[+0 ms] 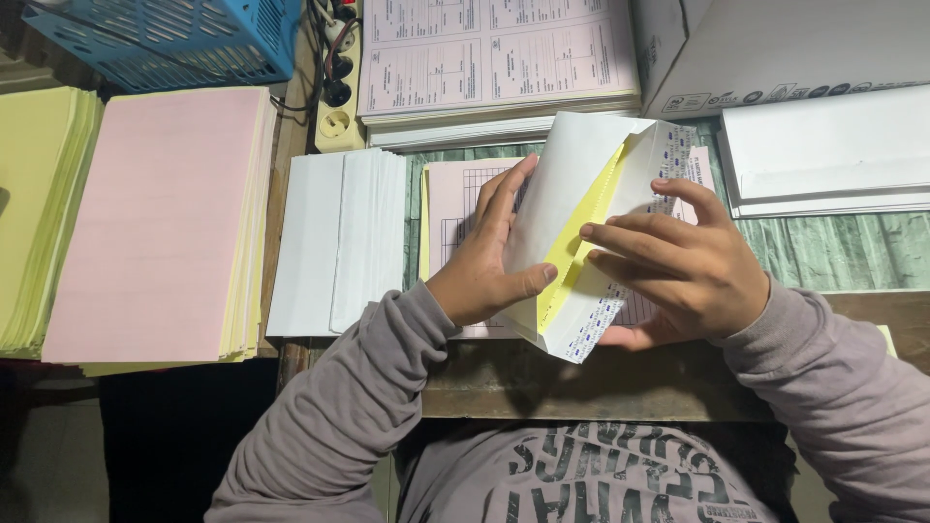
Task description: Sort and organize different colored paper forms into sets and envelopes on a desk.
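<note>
Both hands were up over the table, gripping one white envelope: the left hand clamped its left edge, thumb on the front, while the right hand pinched the patterned flap side, fingers curled over it. One yellow sheet sat tucked inside the envelope's mouth. Beneath lay one pink form. To the left sat one stack of white envelopes, one pink paper stack and one yellow paper stack. One blue basket stood at the top left.
</note>
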